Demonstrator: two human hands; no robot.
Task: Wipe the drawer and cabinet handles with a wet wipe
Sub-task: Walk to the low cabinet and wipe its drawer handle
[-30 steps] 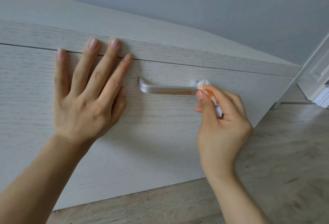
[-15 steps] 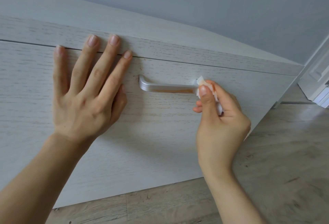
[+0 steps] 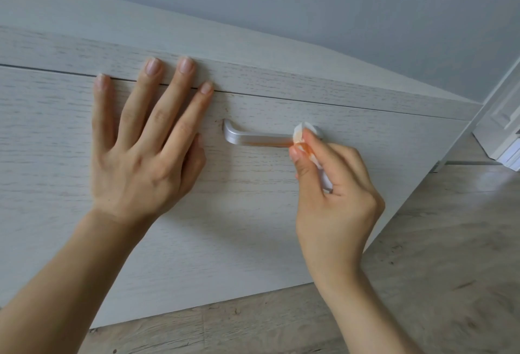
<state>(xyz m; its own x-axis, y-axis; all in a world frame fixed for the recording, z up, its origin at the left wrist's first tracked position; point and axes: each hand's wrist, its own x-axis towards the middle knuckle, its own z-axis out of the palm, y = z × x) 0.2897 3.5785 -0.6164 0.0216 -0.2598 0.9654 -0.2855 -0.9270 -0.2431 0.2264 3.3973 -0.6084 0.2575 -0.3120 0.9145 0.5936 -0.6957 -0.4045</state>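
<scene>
With the left hand point(image 3: 140, 154) flat and open on the drawer point(image 3: 253, 227), the right hand point(image 3: 332, 193) pinches a small wipe point(image 3: 299, 134) at the handle's point(image 3: 259, 138) right end, where it could slip off the narrow bar.

Silver bar handle point(image 3: 257, 138) on pale drawer front point(image 3: 253, 213), folded white wipe point(image 3: 300, 134) against its right end

We see our left hand point(image 3: 140, 156) and right hand point(image 3: 334, 193) bare to the forearms, no sleeves, rings or watch in sight, with short, unpainted nails on slender fingers.
</scene>
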